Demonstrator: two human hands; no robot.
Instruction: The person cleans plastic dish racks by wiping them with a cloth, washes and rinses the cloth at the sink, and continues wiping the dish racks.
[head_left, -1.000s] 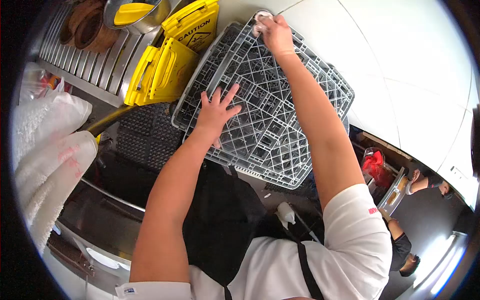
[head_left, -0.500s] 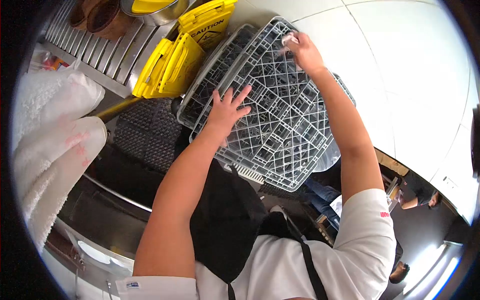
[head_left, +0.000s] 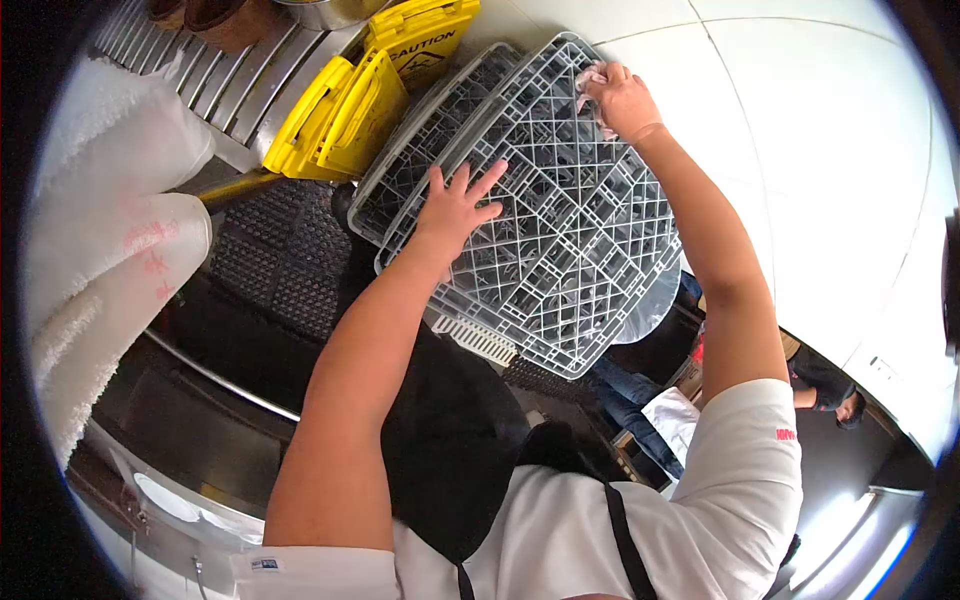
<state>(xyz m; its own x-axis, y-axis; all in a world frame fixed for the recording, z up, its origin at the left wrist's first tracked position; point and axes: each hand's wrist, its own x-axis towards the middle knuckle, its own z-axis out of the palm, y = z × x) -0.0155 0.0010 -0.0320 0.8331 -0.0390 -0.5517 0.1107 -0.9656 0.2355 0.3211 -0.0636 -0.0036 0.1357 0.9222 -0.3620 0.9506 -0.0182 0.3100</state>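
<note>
On crate [head_left: 548, 215]: left hand [head_left: 455, 210], right hand [head_left: 628, 104] gripping cloth [head_left: 590, 84].

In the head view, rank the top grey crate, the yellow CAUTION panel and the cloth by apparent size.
Largest to smallest:
1. top grey crate
2. yellow CAUTION panel
3. cloth in the right hand

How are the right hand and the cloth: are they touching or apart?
Touching. The head view shows the right hand gripping the cloth, whose crumpled folds stick out beside it.
</note>
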